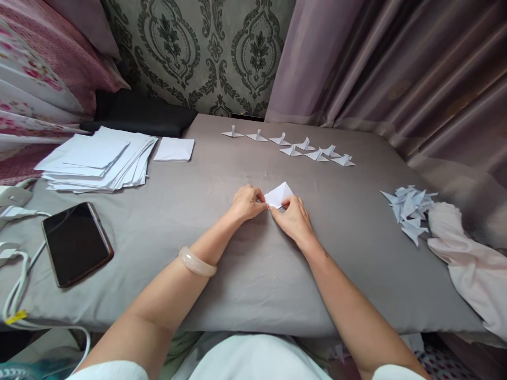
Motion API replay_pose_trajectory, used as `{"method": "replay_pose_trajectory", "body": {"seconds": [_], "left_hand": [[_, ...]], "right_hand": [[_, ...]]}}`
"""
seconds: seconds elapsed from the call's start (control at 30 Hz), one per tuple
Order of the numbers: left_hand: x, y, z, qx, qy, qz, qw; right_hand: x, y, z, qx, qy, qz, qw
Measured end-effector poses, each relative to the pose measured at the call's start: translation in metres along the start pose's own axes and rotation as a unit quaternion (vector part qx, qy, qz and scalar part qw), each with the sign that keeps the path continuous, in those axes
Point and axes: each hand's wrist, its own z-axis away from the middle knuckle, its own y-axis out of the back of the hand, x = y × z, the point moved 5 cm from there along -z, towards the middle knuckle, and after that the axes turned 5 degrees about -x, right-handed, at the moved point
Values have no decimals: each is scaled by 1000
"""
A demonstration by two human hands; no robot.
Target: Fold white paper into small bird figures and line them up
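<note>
White shirt (257,360) before pointed, folded paper (279,195)

This looks like a room in a home: damask-patterned wallpaper (216,47), a mauve curtain (336,58) behind the cloth-covered worktop (356,221), and pink floral fabric (39,79) hanging at the left. A phone (77,243) lies near white cables (21,279), and a pale pink cloth (467,258) sits bunched at the right edge.

left hand (246,203) pinching, right hand (293,215) likewise
</note>
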Motion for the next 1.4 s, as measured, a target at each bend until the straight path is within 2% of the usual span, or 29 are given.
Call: {"method": "replay_pose_trajectory", "body": {"seconds": [0.13,0.27,0.37,0.57,0.7,0.87,1.03,1.17,1.3,1.4], "left_hand": [[-2,3,2,1,-8,18,1000],[-6,6,6,-21,6,82,996],[-6,8,9,-22,8,94,995],[-2,10,13,-21,-44,88,995],[4,7,15,-16,-103,73,992],[23,-2,23,-49,-183,122,974],[42,0,35,-78,-204,119,969],[42,9,36,0,-257,37,966],[35,4,35,40,-349,-127,927],[32,-2,35,58,-373,-217,900]], "right_hand": [[-1,2,0,3,-1,-2,1000],[2,3,0,-15,-13,-18,1000],[5,4,1,-17,1,-38,999],[13,5,2,-20,32,-85,996],[12,11,5,-16,-8,-136,990],[8,21,8,14,-45,-169,984],[20,20,2,16,-66,-201,977],[26,20,-3,11,-16,-248,969],[28,21,-8,18,47,-298,953],[34,18,-15,28,60,-322,944]]}}
